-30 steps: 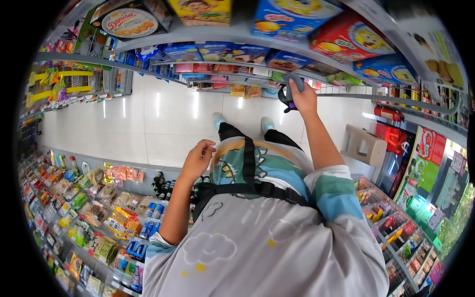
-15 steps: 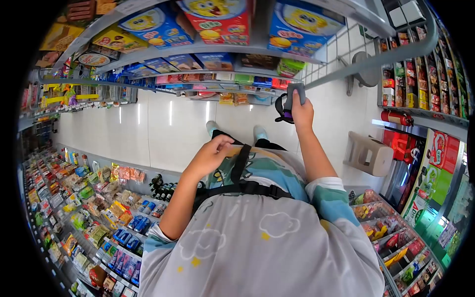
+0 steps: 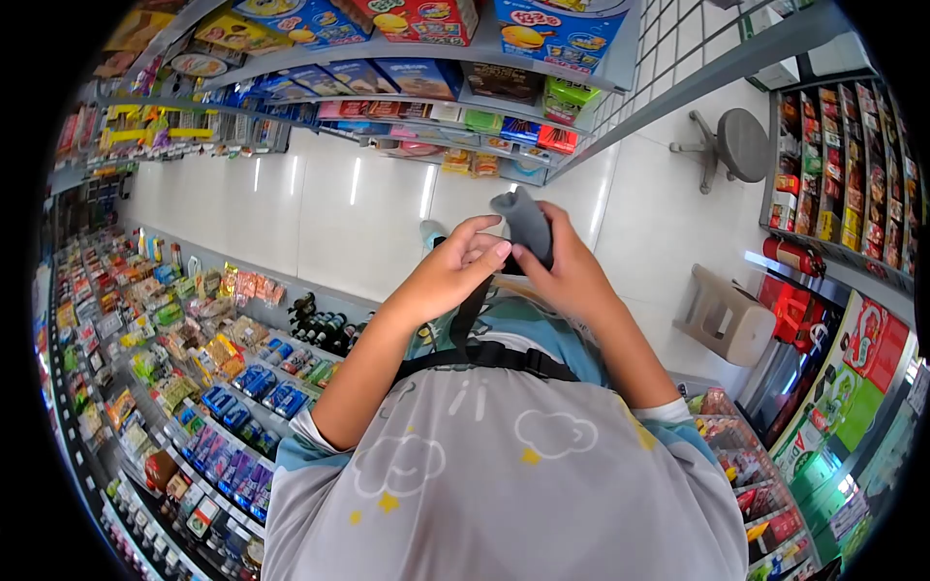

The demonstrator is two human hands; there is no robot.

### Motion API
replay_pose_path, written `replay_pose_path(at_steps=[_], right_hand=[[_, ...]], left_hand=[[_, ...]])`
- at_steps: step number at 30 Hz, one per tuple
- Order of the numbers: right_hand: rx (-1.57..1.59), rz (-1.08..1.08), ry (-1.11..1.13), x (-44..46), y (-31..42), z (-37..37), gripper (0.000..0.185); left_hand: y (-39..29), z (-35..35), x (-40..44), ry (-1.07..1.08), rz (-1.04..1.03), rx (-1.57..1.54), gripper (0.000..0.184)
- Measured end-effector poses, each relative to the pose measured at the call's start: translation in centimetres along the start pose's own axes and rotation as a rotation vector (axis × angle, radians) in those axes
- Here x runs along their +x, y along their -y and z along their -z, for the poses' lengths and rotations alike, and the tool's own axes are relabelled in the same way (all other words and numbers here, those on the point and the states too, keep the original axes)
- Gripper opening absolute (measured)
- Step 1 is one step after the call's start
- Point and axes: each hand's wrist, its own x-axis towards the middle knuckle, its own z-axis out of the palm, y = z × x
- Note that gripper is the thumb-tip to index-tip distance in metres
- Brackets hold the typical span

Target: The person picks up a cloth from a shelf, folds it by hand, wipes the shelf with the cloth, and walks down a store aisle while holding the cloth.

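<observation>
My right hand (image 3: 572, 269) grips a dark grey rolled bundle (image 3: 526, 225) in front of my waist, thumb on the near side and fingers behind it. The bundle looks soft and its upper end shows a fold; its exact kind is unclear. Just left of it is my left hand (image 3: 448, 271), fingers loosely bent and apart, with the thumb tip close to the bundle's side. I cannot tell whether that thumb touches it. A black strap (image 3: 472, 315) hangs down over my patterned shirt.
Shelves with blue snack boxes (image 3: 562, 34) stand ahead, ending in a wire side panel (image 3: 668, 58). To the right are a round grey stool (image 3: 744, 145), a beige plastic stool (image 3: 728, 315) and a fire extinguisher (image 3: 792, 257). Packaged snacks (image 3: 208, 378) fill shelving at left.
My right hand has brought the grey bundle down and left, from near the shelf end toward my waist. My left hand has risen rightward to beside it. The view has shifted slightly.
</observation>
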Motion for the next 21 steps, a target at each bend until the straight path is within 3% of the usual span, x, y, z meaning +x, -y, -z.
replay_pose_path(at_steps=[2,8,10,12,15,17,21], right_hand=[[-0.100,0.210,0.114,-0.4,1.5,0.2,0.063],[0.009,0.306,0.383,-0.4,2.1,0.2,0.059],[0.121,0.205,0.379,-0.4,2.4,-0.3,0.055],[0.228,0.104,0.376,-0.1,3.0,-0.9,0.051],[0.129,0.209,0.334,0.5,4.0,-1.8,0.042],[-0.079,0.417,0.344,1.1,4.4,-2.4,0.038],[-0.149,0.472,0.384,1.6,5.4,-3.1,0.037]], left_hand=[[0.1,-0.3,-0.7,-0.050,0.002,-0.032,0.051],[1.7,0.6,-2.9,-0.235,-0.147,-0.004,0.055],[1.4,0.7,-3.7,-0.247,-0.154,-0.017,0.057],[0.6,0.5,-5.0,-0.259,-0.162,-0.013,0.044],[0.5,-0.3,-6.8,-0.412,-0.184,0.131,0.029],[-0.3,-0.3,-7.7,-0.458,-0.189,0.163,0.028],[0.2,0.5,-8.8,-0.508,-0.137,0.146,0.026]])
